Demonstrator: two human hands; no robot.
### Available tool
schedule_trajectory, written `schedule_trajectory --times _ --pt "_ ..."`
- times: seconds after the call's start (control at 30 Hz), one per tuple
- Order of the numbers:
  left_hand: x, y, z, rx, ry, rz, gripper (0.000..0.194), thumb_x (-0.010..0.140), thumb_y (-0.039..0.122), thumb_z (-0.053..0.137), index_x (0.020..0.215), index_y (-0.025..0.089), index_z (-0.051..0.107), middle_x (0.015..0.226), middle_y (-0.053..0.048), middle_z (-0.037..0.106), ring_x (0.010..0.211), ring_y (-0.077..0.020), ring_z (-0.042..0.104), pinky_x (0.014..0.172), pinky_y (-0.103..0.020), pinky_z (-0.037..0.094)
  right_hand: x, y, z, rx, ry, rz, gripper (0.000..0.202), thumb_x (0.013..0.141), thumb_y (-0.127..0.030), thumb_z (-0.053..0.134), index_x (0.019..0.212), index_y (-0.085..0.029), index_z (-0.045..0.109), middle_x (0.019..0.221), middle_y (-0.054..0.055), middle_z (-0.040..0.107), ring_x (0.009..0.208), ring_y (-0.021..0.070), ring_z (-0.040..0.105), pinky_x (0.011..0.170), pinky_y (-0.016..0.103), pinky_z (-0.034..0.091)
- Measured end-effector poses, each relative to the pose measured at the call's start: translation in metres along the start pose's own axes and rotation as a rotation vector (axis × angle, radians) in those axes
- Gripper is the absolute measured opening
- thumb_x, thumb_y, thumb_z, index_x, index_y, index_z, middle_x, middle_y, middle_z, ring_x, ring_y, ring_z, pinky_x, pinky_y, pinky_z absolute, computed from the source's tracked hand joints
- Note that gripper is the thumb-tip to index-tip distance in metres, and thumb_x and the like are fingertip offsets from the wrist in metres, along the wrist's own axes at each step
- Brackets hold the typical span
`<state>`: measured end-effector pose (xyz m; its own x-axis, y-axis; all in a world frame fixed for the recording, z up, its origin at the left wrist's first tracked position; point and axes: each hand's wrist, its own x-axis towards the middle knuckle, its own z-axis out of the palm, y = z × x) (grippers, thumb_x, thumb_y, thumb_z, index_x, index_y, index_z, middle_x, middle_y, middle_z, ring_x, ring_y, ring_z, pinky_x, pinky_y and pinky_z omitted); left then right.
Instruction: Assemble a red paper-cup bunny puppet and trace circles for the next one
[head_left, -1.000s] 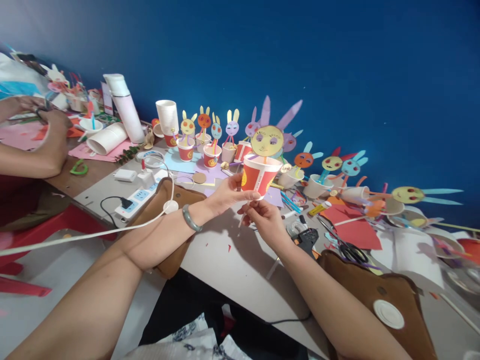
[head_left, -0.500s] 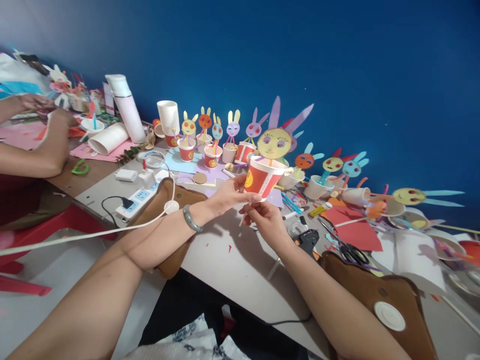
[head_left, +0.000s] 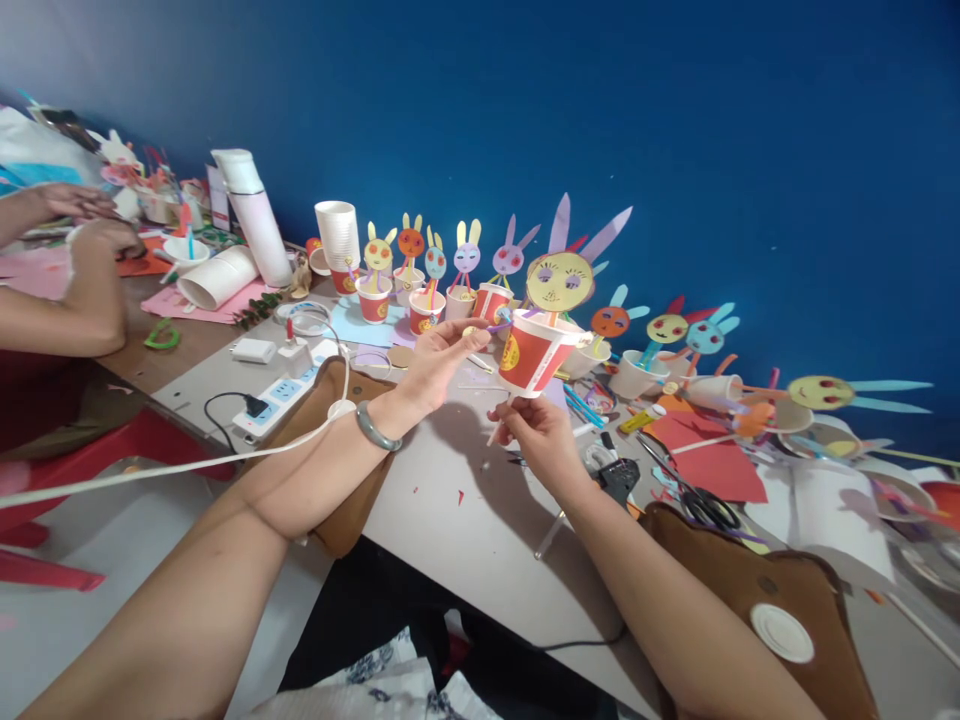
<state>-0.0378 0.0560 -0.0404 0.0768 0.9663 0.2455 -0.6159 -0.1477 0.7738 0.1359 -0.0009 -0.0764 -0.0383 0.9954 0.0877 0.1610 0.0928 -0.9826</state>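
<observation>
A red and white paper cup (head_left: pixel 534 355) is held up above the table, with a yellow rabbit face (head_left: pixel 561 280) with purple ears rising from it. Under the cup, my right hand (head_left: pixel 534 432) pinches a thin pale stick (head_left: pixel 493 432) that runs below the cup's base. My left hand (head_left: pixel 442 358), with a grey-green bangle on its wrist, is at the cup's left side. Its thumb and forefinger close on a small round paper piece at the end of the purple arm (head_left: pixel 498 327) that sticks out of the cup.
Several cups with paper rabbits line the blue wall (head_left: pixel 450 90). A power strip (head_left: pixel 277 400) and white bottle (head_left: pixel 255 220) stand left. Scissors (head_left: pixel 705 505), a black glue gun (head_left: pixel 616 482) and red paper (head_left: pixel 705 450) lie right. Another person's hands (head_left: pixel 82 210) work at far left.
My left hand has left the cup's side and moved up and left to the purple arm. The cup has shifted slightly right, and its rabbit face has turned more towards the camera.
</observation>
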Motion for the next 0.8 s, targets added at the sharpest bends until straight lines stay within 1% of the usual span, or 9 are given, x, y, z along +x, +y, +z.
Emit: schedule_trajectory --times 0.1,0.2,0.3,0.43,0.57,0.63,0.7,0.8 --pt "0.003 0.000 -0.001 0.006 0.053 0.011 0.039 0.061 0.044 0.097 0.082 0.018 0.079 0.077 0.000 0.075 0.074 -0.0103 0.068 0.080 -0.028 0.055 0.000 -0.001 -0.001 -0.022 0.003 0.000 0.037 0.079 -0.054 0.077 0.075 -0.021 0.061 0.059 0.003 0.070 0.049 0.0147 0.061 0.049 0.028 0.046" --pt "0.004 -0.001 -0.002 0.022 0.065 0.007 0.036 0.062 0.041 0.096 0.083 0.018 0.079 0.076 0.000 0.076 0.074 -0.0107 0.068 0.080 -0.028 0.056 0.001 -0.001 -0.002 -0.042 0.006 0.009 0.036 0.078 -0.053 0.077 0.076 -0.021 0.062 0.057 0.003 0.068 0.048 0.0150 0.060 0.048 0.028 0.046" --pt "0.005 -0.001 -0.002 0.030 0.060 -0.004 0.036 0.061 0.040 0.097 0.082 0.018 0.079 0.075 0.000 0.076 0.070 -0.0103 0.068 0.076 -0.028 0.055 0.001 -0.001 -0.001 -0.032 0.016 0.016 0.036 0.076 -0.053 0.078 0.077 -0.021 0.061 0.059 0.003 0.069 0.047 0.0147 0.059 0.048 0.028 0.047" --pt "0.005 0.001 -0.003 0.065 0.045 0.003 0.035 0.059 0.042 0.097 0.076 0.017 0.078 0.067 0.001 0.073 0.066 -0.0092 0.066 0.073 -0.026 0.054 0.002 -0.003 -0.001 -0.015 0.010 0.023 0.033 0.075 -0.049 0.078 0.077 -0.021 0.059 0.067 0.004 0.073 0.047 0.0138 0.059 0.050 0.029 0.048" --pt "0.005 0.003 -0.003 0.128 0.039 0.009 0.035 0.057 0.041 0.097 0.072 0.017 0.077 0.065 0.000 0.072 0.065 -0.0108 0.067 0.075 -0.029 0.056 0.002 -0.004 -0.003 -0.013 0.021 0.045 0.033 0.072 -0.043 0.079 0.089 -0.022 0.060 0.079 0.005 0.077 0.045 0.0118 0.053 0.044 0.028 0.040" --pt "0.006 0.004 -0.004 0.161 0.034 0.020 0.034 0.058 0.040 0.097 0.073 0.017 0.077 0.066 0.000 0.073 0.066 -0.0118 0.068 0.076 -0.031 0.057 0.003 -0.004 -0.004 -0.032 0.051 0.025 0.035 0.072 -0.042 0.079 0.093 -0.021 0.061 0.083 0.006 0.078 0.048 0.0122 0.053 0.044 0.027 0.038" --pt "0.006 0.006 -0.006 0.192 0.024 0.026 0.033 0.059 0.040 0.096 0.073 0.016 0.077 0.068 -0.001 0.074 0.067 -0.0123 0.068 0.075 -0.031 0.057 0.003 -0.003 -0.005 -0.056 0.064 -0.001 0.034 0.075 -0.045 0.076 0.094 -0.021 0.061 0.083 0.006 0.077 0.050 0.0122 0.053 0.045 0.026 0.036" --pt "0.008 0.011 -0.010 0.260 -0.011 0.030 0.031 0.063 0.039 0.094 0.074 0.016 0.077 0.069 -0.002 0.074 0.067 -0.0122 0.068 0.073 -0.030 0.056 0.004 -0.003 -0.006 -0.072 0.049 -0.012 0.037 0.081 -0.054 0.071 0.092 -0.020 0.060 0.078 0.007 0.076 0.045 0.0101 0.047 0.045 0.027 0.035"
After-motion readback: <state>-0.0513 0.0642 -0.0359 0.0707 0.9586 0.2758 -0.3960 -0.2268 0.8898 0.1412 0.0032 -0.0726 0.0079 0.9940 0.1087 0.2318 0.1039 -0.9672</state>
